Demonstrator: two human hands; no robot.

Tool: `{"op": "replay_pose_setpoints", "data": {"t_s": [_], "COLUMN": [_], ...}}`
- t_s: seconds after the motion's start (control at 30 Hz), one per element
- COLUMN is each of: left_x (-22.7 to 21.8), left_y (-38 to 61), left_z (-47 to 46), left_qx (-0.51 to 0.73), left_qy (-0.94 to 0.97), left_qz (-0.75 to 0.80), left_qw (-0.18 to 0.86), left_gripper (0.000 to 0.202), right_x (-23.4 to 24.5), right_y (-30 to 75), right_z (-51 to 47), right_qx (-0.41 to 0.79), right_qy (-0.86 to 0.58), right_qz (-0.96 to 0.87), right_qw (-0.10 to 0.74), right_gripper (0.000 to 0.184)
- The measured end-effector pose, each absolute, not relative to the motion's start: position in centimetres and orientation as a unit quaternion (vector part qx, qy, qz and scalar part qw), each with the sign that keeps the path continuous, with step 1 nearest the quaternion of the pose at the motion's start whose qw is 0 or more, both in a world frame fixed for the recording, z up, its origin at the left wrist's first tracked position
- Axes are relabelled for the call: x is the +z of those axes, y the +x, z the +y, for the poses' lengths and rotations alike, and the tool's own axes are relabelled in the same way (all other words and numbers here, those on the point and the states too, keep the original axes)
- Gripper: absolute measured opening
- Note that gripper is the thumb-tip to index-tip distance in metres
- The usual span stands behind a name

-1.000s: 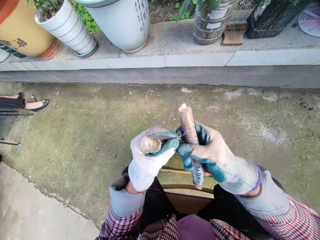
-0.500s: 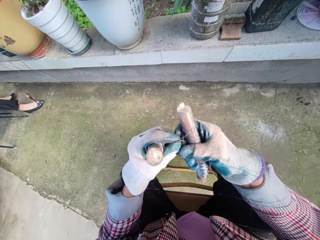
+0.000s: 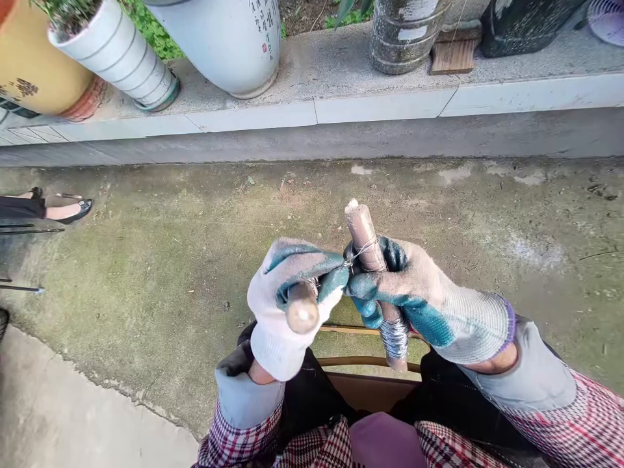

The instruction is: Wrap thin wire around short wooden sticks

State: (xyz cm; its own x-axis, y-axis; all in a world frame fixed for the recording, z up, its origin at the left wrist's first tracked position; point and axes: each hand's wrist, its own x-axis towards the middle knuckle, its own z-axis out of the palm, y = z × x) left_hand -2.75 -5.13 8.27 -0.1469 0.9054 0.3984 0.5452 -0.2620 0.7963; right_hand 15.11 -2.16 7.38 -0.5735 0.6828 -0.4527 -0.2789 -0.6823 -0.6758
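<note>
Both my hands wear pale knit gloves with teal coated palms and fingers. My left hand (image 3: 295, 302) is closed round a short wooden stick (image 3: 303, 312), whose rounded end points up at me. In my right hand (image 3: 402, 279) a second wooden stick (image 3: 363, 231) is gripped, tilted, with its top leaning left. Silvery wire (image 3: 394, 335) is wound thickly round its lower part. Between the hands runs a thin wire (image 3: 359, 252), looped round the right stick and twisted near my left fingertips. The fingertips of both hands nearly meet there.
Ahead stands a low tiled ledge (image 3: 253, 122) bearing a white pot (image 3: 219, 45), a ribbed white pot (image 3: 114, 55), a yellow pot (image 3: 43, 58) and a dark ribbed container (image 3: 404, 32). At the left edge is another person's shoe (image 3: 78, 211). Mossy concrete (image 3: 170, 260) lies below.
My left hand has turned slightly, tipping its stick's end downward in view. The right stick's wire-wound lower end shows more now. Both hands keep their hold.
</note>
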Motion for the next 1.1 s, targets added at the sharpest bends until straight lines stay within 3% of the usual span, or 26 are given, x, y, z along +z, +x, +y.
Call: {"op": "replay_pose_setpoints", "data": {"t_s": [0.1, 0.2, 0.33, 0.5, 0.73, 0.93, 1.1], "left_x": [8.1, 8.0, 8.1, 8.1, 8.2, 7.2, 7.0], "left_y": [-3.3, -3.8, -3.6, -2.3, -1.4, -1.8, -1.9], "left_z": [-5.1, -4.8, -4.4, -4.7, -5.0, -4.7, -4.8], "left_qx": [0.464, 0.432, 0.444, 0.471, 0.465, 0.479, 0.504], "left_qy": [0.689, 0.731, 0.668, 0.498, 0.297, 0.223, 0.199], "left_qz": [0.544, 0.514, 0.537, 0.552, 0.557, 0.513, 0.520], "left_qw": [0.115, 0.121, 0.261, 0.475, 0.621, 0.676, 0.660], "left_gripper": [0.008, 0.008, 0.007, 0.005, 0.013, 0.014, 0.019], "right_x": [7.6, 8.0, 8.4, 8.2, 7.7, 8.3, 8.5], "right_y": [15.4, 15.6, 15.5, 15.2, 15.1, 15.4, 15.5], "right_z": [-1.9, -1.7, -1.6, -1.7, -1.5, -1.4, -1.1], "right_qx": [0.839, 0.840, 0.823, 0.718, 0.591, 0.720, 0.809], "right_qy": [-0.367, -0.372, -0.388, -0.473, -0.534, -0.470, -0.378], "right_qz": [-0.287, -0.294, -0.321, -0.412, -0.502, -0.413, -0.363], "right_qw": [0.281, 0.262, 0.263, 0.301, 0.337, 0.299, 0.267], "right_gripper": [0.032, 0.033, 0.033, 0.032, 0.030, 0.032, 0.033]}}
